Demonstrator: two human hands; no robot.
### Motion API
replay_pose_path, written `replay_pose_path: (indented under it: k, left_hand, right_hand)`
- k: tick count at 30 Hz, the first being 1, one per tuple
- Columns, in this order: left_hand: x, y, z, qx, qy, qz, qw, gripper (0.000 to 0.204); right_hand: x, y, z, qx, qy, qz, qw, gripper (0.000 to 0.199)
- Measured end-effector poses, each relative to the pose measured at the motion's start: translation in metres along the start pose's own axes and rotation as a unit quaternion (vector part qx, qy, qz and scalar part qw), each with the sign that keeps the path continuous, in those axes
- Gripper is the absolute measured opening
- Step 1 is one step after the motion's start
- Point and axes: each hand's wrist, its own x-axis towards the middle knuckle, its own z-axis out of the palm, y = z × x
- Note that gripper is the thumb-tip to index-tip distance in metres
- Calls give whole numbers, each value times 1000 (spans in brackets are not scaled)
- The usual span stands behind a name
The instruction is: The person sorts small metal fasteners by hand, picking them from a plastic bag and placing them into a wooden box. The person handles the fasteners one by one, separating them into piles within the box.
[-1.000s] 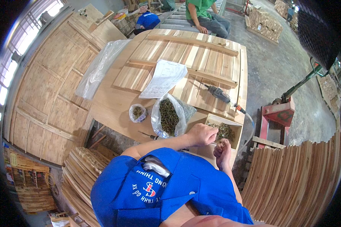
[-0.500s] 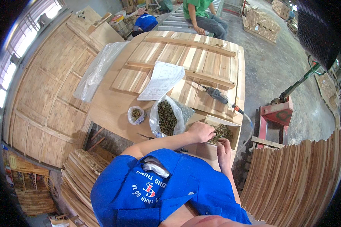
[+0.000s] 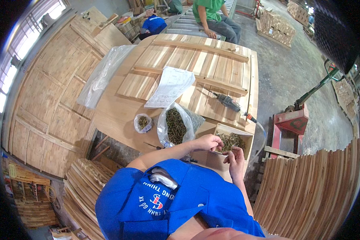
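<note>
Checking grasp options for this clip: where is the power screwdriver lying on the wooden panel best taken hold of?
Grip the power screwdriver around its dark body, from above. It lies flat on the wooden panel, with its hose running off toward the box of screws, so the body's upper side is free. Both the left hand and right hand are at that box.

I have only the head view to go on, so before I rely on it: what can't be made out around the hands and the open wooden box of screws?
- Left hand: its fingertips curl down at the open wooden box of screws; any grip is hidden.
- Right hand: whatever it pinches is too small.
- Box's near wall: covered by both hands.
- Clear plastic bag of screws: its base is behind the forearm.
</note>
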Motion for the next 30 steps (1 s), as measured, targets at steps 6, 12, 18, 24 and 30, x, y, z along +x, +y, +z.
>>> replay_pose_path:
  k: [6,12,18,24,30]
  left_hand:
    - [-7,14,14,-147,58,15,987,18]
    - [-13,26,23,-240,22,-13,970,14]
    - [-14,21,26,-274,21,-7,961,12]
    - [-16,23,24,-242,22,-6,970,11]
    - [-17,22,28,-170,59,66,982,12]
  right_hand:
    - [4,8,-10,-43,2,-8,999,5]
    - [1,6,-8,-73,-12,11,997,8]
    - [-1,10,-10,-44,-36,10,998,10]
    - [-2,6,-9,-35,-37,4,999,9]
    - [-6,3,-7,-62,-30,8,998,11]
